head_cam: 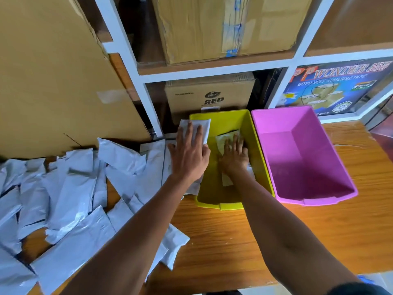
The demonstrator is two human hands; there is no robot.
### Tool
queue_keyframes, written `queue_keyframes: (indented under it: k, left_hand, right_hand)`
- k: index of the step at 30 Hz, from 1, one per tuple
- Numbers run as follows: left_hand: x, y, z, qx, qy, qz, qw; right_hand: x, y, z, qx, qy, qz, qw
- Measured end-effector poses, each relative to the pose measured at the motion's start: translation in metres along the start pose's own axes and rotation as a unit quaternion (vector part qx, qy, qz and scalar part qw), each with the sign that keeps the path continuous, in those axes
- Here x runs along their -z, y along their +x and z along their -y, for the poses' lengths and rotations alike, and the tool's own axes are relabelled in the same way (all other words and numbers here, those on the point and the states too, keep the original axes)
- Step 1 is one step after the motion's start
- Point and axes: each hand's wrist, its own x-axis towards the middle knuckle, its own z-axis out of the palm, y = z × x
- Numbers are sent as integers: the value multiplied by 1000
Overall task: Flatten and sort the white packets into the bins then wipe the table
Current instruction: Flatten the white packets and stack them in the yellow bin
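Left of the yellow bin [246,124], packets [70,188] are littering the wooden table [319,231]; my right hand [234,155] is pressing flat inside it, my left hand [189,154] lying spread on a packet [204,128] overhanging its rim.

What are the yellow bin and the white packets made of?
The yellow bin looks like smooth moulded plastic: it has even colour and thin stiff walls. The white packets seem to be thin plastic film, since they crinkle and shine.
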Motion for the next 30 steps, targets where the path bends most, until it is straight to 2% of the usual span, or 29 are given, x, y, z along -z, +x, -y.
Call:
queue_keyframes:
  k: [6, 14, 17, 21, 25, 30]
  left_hand:
    - [0, 1, -3, 2, 11, -7, 1000]
    - [9, -8, -20, -7, -20, -17, 1000]
    - [9, -7, -37, -3, -59, -14, 998]
    - [1, -3, -63, -10, -98, 4, 995]
    - [-20, 5, -80, 8, -142, 54, 988]
    - [-56, 21, -79, 27, -106, 110, 988]
  right_hand:
    - [-21, -1, -4, 32, 87, 37, 995]
    - [3, -2, -11, 68, 153, 70, 983]
    - [26, -12, -21, 93, 224, 24, 970]
    - [58, -33, -41, 73, 286, -29, 955]
    - [72, -52, -53, 79, 291, -79, 950]
    - [72, -61, -56, 99, 297, -127, 941]
